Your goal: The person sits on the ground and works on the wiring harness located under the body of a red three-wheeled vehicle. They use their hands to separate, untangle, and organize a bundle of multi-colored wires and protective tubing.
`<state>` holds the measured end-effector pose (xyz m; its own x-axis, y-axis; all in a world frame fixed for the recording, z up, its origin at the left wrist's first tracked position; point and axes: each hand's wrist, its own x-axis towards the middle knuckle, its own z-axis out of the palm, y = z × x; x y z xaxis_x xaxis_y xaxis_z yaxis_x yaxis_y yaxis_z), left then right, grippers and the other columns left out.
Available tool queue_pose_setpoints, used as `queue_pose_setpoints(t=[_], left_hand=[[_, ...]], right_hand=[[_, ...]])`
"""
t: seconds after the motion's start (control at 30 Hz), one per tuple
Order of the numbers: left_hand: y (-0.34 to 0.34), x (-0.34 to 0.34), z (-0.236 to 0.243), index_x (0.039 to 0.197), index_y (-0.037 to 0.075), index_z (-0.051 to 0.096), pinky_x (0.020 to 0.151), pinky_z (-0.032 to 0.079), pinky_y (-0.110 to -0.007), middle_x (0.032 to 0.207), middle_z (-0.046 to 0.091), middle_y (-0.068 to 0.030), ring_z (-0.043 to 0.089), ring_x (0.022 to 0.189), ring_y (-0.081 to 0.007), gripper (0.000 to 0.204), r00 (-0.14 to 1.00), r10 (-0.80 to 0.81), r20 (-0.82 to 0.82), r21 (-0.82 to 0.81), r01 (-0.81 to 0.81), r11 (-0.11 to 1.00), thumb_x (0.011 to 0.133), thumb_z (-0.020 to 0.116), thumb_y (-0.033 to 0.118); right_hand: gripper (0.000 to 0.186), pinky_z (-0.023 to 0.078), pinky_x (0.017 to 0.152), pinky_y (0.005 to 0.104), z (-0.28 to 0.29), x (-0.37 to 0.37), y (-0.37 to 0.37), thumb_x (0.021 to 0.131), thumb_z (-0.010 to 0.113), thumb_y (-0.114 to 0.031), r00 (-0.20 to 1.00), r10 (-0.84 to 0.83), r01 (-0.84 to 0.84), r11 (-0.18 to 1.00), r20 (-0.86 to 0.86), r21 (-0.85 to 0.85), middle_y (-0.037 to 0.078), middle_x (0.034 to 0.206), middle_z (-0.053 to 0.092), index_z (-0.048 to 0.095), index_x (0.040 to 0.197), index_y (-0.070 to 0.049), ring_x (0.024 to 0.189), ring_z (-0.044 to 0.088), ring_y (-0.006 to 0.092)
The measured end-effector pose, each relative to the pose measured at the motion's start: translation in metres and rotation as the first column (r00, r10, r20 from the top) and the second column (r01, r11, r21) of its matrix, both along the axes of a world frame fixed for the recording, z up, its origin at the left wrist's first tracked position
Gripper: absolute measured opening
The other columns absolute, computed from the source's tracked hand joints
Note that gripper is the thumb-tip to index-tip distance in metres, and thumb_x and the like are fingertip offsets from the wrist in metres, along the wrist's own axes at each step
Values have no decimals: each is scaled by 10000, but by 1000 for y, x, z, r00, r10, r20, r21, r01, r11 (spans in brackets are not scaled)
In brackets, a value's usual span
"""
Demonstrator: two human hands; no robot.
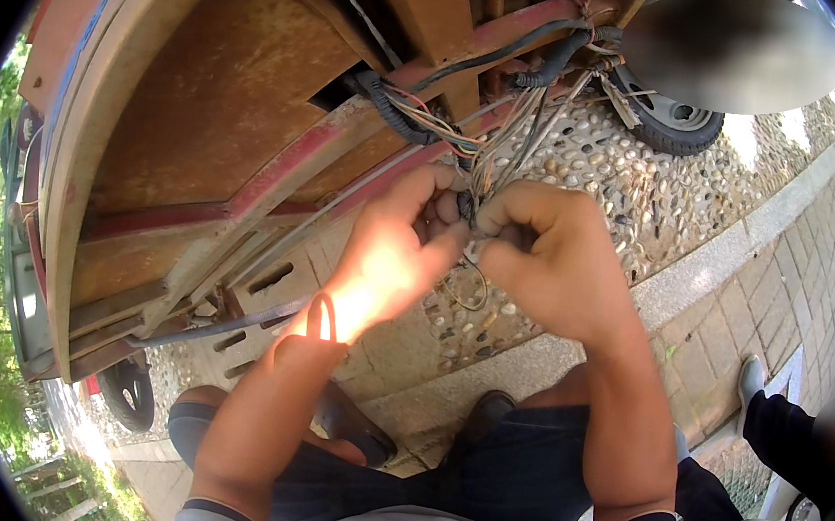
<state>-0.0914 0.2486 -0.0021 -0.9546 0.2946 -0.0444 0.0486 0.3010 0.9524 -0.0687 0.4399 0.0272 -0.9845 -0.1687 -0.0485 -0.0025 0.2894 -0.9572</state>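
A bundle of thin coloured wires hangs from the underside of a rusty vehicle body. My left hand is closed, its fingers and thumb pinching the bundle's lower end around a small dark piece. Whether that piece is tape or a connector I cannot tell. From the other side my right hand pinches the same wires, its fingers curled and close to the left fingertips. Below both hands dangles a thin loop of wire. The fingers hide part of the bundle.
Black corrugated conduit runs along the red-edged metal frame above my hands. A wheel stands at the upper right, another at the lower left. Pebbled ground borders grey paving. Other people's dark-trousered legs are at right.
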Motion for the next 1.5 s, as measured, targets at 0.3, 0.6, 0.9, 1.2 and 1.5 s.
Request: queue_pose_setpoints(t=[0.3,0.6,0.9,1.2,1.5], left_hand=[[11,9,-13,1023,1,680,666,518,-348,893,653,-133,631,734,-260,163,822,96,-561,-40,-144,989,863,679,-33],[12,11,3,963,-48,691,691,496,-286,843,685,-85,626,737,-147,134,974,205,96,241,-223,945,959,634,73],[26,2,21,897,-33,683,551,463,-312,739,636,-89,601,627,-188,78,942,305,-137,90,-295,951,871,662,37],[4,-11,23,811,24,658,530,441,-380,748,534,-73,555,635,-250,245,398,-471,-787,-550,-106,829,577,726,31],[-11,-3,14,840,27,669,540,445,-388,773,544,-72,555,644,-256,257,482,-509,-713,-609,-66,790,590,731,37]], right_hand=[[132,493,656,304,8,9,4,873,724,-46,984,-70,75,997,-162,24,49,821,690,729,981,31,699,610,129],[185,463,617,263,-11,-21,-10,936,722,-122,994,-90,105,924,57,-368,37,756,670,703,913,61,692,576,86],[152,372,545,222,-24,-29,-17,925,747,-129,945,-131,311,647,300,-696,1,683,610,706,848,-4,581,500,69],[147,366,515,214,-25,-27,-23,901,767,-116,870,-158,462,590,466,-662,2,674,605,701,820,-13,565,500,67],[145,383,522,235,-37,-26,-25,922,754,-107,853,-100,474,561,512,-679,11,683,614,695,837,-5,567,506,83]])
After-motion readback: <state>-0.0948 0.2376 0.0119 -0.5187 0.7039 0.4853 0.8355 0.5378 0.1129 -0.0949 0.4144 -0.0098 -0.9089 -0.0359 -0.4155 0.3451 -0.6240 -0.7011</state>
